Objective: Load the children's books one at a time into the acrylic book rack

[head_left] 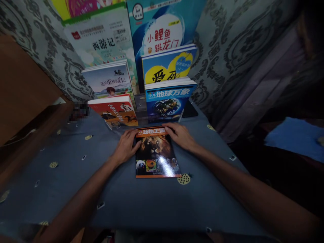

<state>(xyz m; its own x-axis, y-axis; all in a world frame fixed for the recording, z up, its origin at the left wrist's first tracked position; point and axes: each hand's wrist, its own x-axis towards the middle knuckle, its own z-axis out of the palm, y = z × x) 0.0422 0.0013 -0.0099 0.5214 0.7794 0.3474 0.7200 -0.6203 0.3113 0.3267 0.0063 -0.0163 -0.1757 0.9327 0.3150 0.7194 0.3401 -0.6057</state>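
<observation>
On dark blue-grey cloth printed with yellow pineapples [76,189]: one glossy, rectangular book with orange bands and a lion's face on its paper cover [155,148], flat, front side up, top edge facing the standing volumes.

Left hand [126,145]: at the book's upper left corner, thumb over the cover, fingers along the edge. Right hand [181,135]: at the upper right corner, fingertips at the top edge. Both touching; whether gripping or merely resting, cannot be told.

Behind, left: red-and-orange book with horses on its cover [113,113], standing. Behind, right: blue book with a globe on its cover [165,104], standing; gap between the two.

Handling notes, by judgement: cover probably slippery; light, equal pressure at both corners advised. One-sided push likely to turn it askew. Knuckles best held clear of the standing volumes, which could tip if nudged.
</observation>
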